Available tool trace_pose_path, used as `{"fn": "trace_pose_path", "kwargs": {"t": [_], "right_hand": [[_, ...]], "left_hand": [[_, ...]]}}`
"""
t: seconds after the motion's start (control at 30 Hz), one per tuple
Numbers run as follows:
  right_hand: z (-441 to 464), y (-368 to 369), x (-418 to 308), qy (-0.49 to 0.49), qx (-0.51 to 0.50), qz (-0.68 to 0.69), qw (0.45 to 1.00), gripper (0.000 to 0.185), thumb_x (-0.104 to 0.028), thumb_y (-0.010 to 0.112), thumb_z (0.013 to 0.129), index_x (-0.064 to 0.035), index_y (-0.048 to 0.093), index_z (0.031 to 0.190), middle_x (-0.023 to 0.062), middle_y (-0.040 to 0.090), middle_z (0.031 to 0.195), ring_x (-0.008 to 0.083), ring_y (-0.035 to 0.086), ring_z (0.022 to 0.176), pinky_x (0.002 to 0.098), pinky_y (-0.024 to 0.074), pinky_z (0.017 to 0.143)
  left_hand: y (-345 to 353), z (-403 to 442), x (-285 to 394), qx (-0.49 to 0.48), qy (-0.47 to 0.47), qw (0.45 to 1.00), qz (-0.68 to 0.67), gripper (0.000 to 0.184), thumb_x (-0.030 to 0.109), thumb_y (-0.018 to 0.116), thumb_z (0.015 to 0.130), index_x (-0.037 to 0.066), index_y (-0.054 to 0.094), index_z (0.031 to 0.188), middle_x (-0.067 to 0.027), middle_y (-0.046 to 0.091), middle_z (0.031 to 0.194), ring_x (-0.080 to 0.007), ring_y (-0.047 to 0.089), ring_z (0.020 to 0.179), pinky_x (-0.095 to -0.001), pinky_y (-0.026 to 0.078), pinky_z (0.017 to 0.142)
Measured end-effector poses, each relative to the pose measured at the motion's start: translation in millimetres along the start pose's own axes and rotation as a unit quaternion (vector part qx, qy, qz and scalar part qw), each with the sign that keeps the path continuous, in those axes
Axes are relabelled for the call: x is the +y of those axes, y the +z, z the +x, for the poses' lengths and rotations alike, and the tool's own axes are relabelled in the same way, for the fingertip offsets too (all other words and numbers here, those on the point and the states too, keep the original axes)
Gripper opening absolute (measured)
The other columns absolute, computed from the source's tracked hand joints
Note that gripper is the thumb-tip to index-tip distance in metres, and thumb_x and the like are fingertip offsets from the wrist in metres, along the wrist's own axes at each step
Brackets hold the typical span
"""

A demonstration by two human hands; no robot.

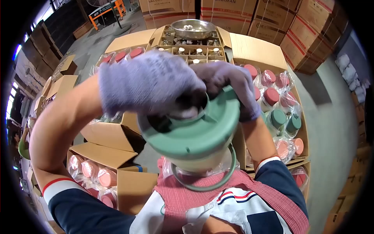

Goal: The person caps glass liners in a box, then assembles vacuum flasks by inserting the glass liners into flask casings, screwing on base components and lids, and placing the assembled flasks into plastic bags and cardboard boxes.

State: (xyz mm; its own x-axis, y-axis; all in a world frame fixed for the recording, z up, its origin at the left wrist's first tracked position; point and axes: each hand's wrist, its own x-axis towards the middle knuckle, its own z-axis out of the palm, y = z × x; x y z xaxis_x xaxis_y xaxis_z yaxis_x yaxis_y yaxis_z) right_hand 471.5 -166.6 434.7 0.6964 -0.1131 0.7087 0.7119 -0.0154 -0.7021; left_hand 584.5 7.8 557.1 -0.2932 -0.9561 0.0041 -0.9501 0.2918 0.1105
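Note:
A flask with a wide green top (191, 136) and a cream body stands upright against my apron, its loop handle (204, 189) hanging toward me. My left hand (152, 84), in a grey-purple knitted glove, is over the round opening in the top. Its curled fingers reach into that opening, and what they hold, if anything, is hidden. My right hand (231, 84), gloved the same way, wraps round the far right edge of the top. Both hands are slightly blurred.
Cartons of wrapped flasks with red and green lids (277, 117) stand to the right and left (90, 169). Ahead, a divided carton holds glass-like bottles (199, 51), with a metal bowl (193, 30) of small pieces on it. Stacked cartons (269, 19) line the back.

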Motion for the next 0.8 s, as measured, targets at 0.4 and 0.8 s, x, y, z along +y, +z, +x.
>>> {"fn": "trace_pose_path", "kwargs": {"t": [0.4, 0.8], "right_hand": [[0, -8, 1, -0.040, 0.035, -0.525, 0.849, 0.029, -0.028, 0.060, 0.094, -0.0065, 0.066, 0.112, 0.0188, 0.065, 0.105, 0.0375, 0.063, 0.100, 0.0411, 0.0499, 0.087], [14, -73, 72, 0.091, 0.086, -0.172, 0.977, 0.062, -0.046, 0.029, 0.100, 0.0016, 0.064, 0.118, 0.0176, 0.061, 0.128, 0.0268, 0.054, 0.124, 0.0389, 0.0360, 0.110]], "left_hand": [[131, 26, -100, 0.280, -0.148, 0.897, -0.308, 0.046, 0.033, 0.032, 0.105, 0.005, 0.048, 0.139, -0.0130, 0.055, 0.136, -0.0211, 0.050, 0.127, -0.0340, 0.038, 0.108], [181, 26, -190, 0.405, -0.174, 0.849, -0.290, 0.041, 0.036, 0.053, 0.096, 0.012, 0.060, 0.128, -0.0136, 0.060, 0.126, -0.0305, 0.057, 0.117, -0.0396, 0.045, 0.099]]}}
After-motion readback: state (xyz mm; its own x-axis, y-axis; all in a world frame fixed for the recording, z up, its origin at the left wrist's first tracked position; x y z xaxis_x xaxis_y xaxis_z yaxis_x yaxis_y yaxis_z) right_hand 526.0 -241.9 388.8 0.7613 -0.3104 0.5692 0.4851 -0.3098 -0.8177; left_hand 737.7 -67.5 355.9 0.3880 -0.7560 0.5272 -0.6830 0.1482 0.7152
